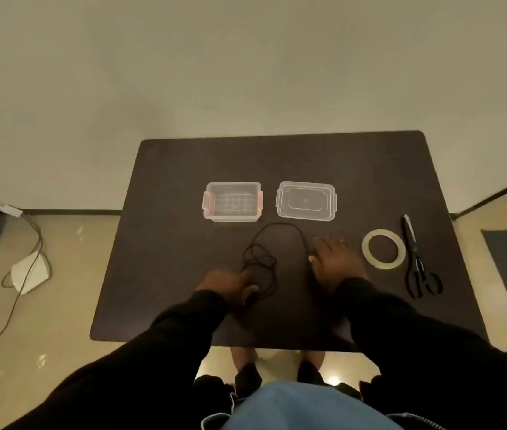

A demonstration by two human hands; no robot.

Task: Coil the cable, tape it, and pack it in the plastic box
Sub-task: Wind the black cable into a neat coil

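A thin black cable (pixel 280 226) lies loose on the dark table (pixel 168 243), one big loop arching toward the boxes and a small tangle at its left. My left hand (pixel 230 285) rests on the tangle's near end, fingers curled over it. My right hand (pixel 334 259) lies flat with fingers spread, touching the cable's right end. The clear plastic box (pixel 233 201) with red latches stands open behind the cable. Its clear lid (pixel 305 200) lies to the right of it. A roll of clear tape (pixel 384 249) sits right of my right hand.
Black scissors (pixel 416 259) lie at the table's right edge beside the tape. On the floor to the left are a white device (pixel 30 271) and trailing wires. My feet show under the table's near edge.
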